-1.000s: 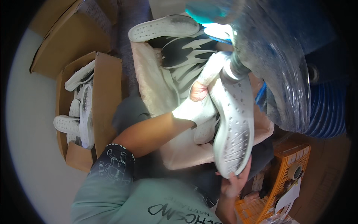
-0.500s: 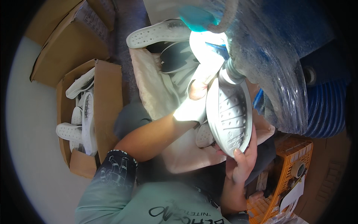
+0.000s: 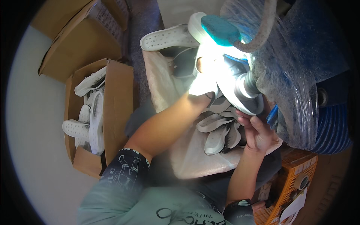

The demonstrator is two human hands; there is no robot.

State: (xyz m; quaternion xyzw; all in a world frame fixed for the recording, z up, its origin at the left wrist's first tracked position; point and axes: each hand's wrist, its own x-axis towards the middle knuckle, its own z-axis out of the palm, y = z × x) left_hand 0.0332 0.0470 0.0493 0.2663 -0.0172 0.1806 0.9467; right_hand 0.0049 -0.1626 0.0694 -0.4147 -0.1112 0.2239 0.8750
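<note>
A white shoe sole (image 3: 233,94) is held in both my hands against a grey cylindrical machine head (image 3: 247,85), under strong light. My left hand (image 3: 205,75), in what looks like a white glove, grips its far side; glare washes out most of those fingers. Bare, my right hand (image 3: 259,132) is closed around the near end, its thumb close to the edge. Below, a pale sack (image 3: 191,161) lies over my lap, and several white and grey soles (image 3: 216,139) rest on it.
A teal lamp (image 3: 222,30) on a bent arm hangs above. Plastic sheeting (image 3: 288,93) and a blue ribbed hose (image 3: 332,133) flank the right. On the left stands a cardboard box (image 3: 118,108) of white soles; an orange crate (image 3: 287,187) sits lower right.
The sole has tipped and turned, so its patterned face no longer shows toward me. My right hand has moved up and right with it. Loose soles on the sack have come into view.
</note>
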